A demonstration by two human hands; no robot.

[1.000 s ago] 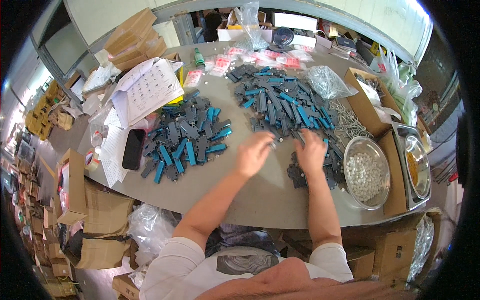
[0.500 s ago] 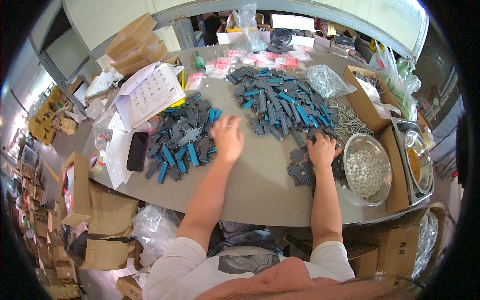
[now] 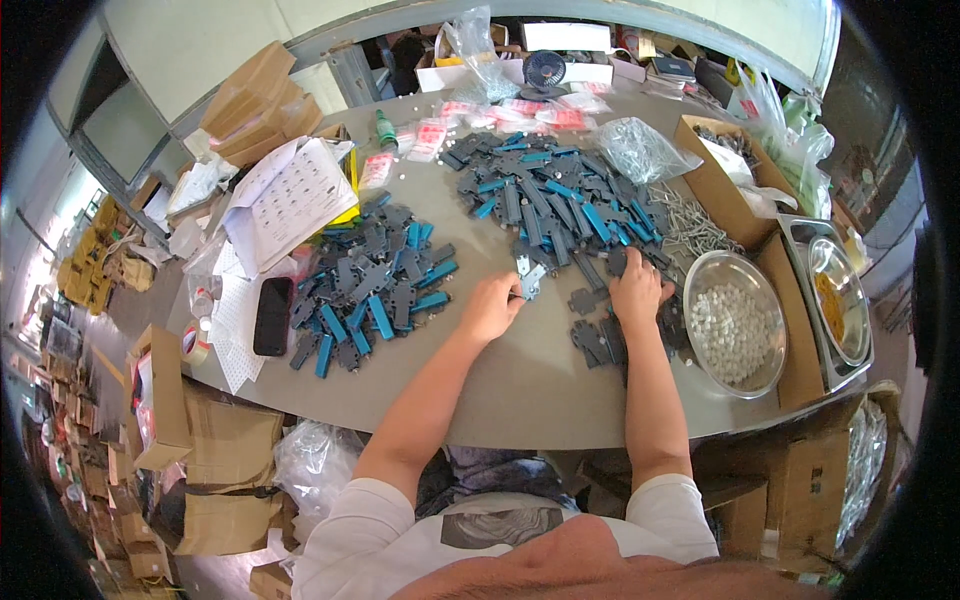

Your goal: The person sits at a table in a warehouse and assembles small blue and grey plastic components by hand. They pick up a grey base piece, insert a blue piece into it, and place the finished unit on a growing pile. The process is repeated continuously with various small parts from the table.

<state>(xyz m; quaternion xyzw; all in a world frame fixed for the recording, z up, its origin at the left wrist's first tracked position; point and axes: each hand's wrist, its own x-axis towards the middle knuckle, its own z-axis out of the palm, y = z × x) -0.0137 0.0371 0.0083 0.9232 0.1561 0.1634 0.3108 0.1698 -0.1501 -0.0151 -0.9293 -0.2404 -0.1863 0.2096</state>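
My left hand (image 3: 492, 308) is closed, its fingertips pinching a light grey, hinge-like bracket (image 3: 531, 277) over the middle of the table. My right hand (image 3: 638, 292) curls its fingers at a dark grey bracket (image 3: 617, 262), partly covered by the hand, among a few loose dark pieces (image 3: 592, 342). Beyond both hands lies a large heap of dark grey and blue hinge-like parts (image 3: 550, 200). A second heap of similar parts (image 3: 375, 280) is left of my left hand. Beside my right hand stands a steel bowl (image 3: 697, 345) of small white pieces.
Long screws (image 3: 695, 222) lie loose by a clear plastic bag (image 3: 645, 152). Cardboard boxes (image 3: 790, 330) and a metal tray (image 3: 866, 372) line the right side. A phone (image 3: 273, 316), papers (image 3: 290, 200) and a green bottle (image 3: 386, 130) are on the left; a small fan (image 3: 545, 70) stands behind.
My left hand has moved right from beside the left heap to the table's middle, now with the light grey bracket in its fingertips. My right hand stays near the same loose pieces.
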